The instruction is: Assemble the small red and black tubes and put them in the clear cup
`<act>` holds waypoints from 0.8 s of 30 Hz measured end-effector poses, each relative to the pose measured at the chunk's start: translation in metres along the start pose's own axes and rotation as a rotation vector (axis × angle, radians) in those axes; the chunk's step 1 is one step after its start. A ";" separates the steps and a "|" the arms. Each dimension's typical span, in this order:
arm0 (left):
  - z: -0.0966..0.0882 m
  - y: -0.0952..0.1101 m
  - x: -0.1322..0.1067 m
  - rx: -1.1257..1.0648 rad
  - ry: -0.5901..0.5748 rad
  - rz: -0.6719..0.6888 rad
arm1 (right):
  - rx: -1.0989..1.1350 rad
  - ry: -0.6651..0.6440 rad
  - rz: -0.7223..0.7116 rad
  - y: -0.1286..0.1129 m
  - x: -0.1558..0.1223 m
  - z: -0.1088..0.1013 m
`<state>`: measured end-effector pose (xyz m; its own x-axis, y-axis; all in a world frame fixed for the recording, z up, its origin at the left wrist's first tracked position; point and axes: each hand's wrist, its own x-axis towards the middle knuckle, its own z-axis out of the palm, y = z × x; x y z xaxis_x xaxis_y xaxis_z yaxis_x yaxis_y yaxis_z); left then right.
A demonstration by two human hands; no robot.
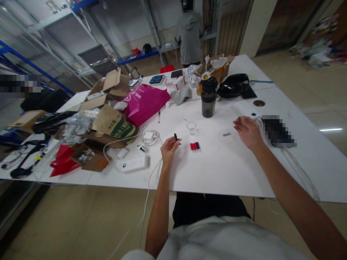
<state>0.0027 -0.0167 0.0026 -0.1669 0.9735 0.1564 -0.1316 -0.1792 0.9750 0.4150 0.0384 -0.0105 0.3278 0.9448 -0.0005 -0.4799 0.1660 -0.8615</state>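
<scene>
My left hand (169, 148) is raised just above the white table (222, 169), its fingers pinched on a small black cylinder (176, 137). A short row of small red and black cylinders (194, 146) lies to its right. Behind them stands a small clear glass cup (191, 127). My right hand (247, 131) rests on the table farther right, fingers loosely curled, with something tiny and dark at its fingertips that I cannot make out. A small dark metal piece (226, 134) lies just left of that hand.
A dark shaker bottle (208, 97) stands behind the cup. A pink bag (145, 103), cardboard boxes (112, 86), a white power strip (132, 164) and cables clutter the left. A black bag (234, 85) lies at the back. A person in grey (189, 34) stands beyond the table.
</scene>
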 end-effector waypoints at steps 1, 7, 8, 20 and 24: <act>0.001 0.000 0.000 -0.001 -0.005 -0.002 | 0.008 -0.005 -0.004 0.000 -0.002 0.004; 0.010 -0.001 0.001 0.021 -0.045 0.005 | -0.044 -0.076 -0.056 0.004 -0.026 0.038; 0.013 0.000 0.002 0.031 -0.052 0.012 | -0.065 -0.092 -0.055 0.006 -0.030 0.045; 0.055 -0.003 0.025 0.074 -0.205 0.118 | -0.241 -0.268 0.085 0.029 -0.065 0.089; 0.055 -0.007 0.015 0.057 -0.192 0.081 | -0.233 -0.269 0.102 0.043 -0.072 0.085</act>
<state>0.0549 0.0073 0.0065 0.0148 0.9664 0.2566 -0.0688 -0.2550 0.9645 0.3015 0.0019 -0.0040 0.0467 0.9988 0.0143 -0.2907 0.0273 -0.9564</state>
